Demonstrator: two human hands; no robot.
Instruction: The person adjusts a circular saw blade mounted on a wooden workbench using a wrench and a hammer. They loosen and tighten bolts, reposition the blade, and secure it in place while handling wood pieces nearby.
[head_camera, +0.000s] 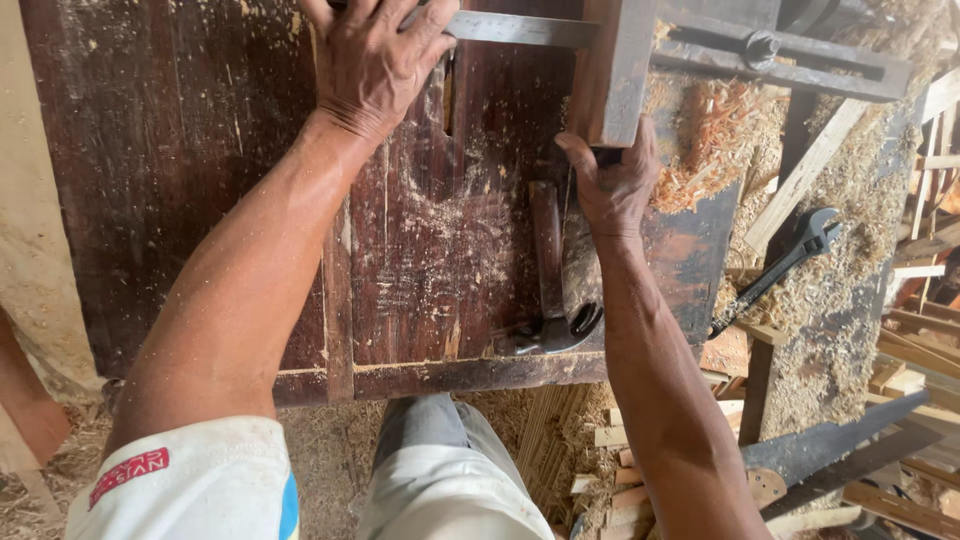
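The left hand (375, 60) presses flat, fingers spread, on the dark wooden panel (200, 180), while the right hand (615, 180) pinches the lower end of the upright wooden block (612, 70) at the panel's far edge. The claw hammer (550, 280) lies loose on the panel just below that block, so a jolt could probably send it sliding off the near edge, and the block might twist out of the thin grip.

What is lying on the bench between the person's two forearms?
In the head view, a claw hammer with a dark wooden handle lies on the dusty dark wooden bench, between the left hand and right hand, head toward the near edge.
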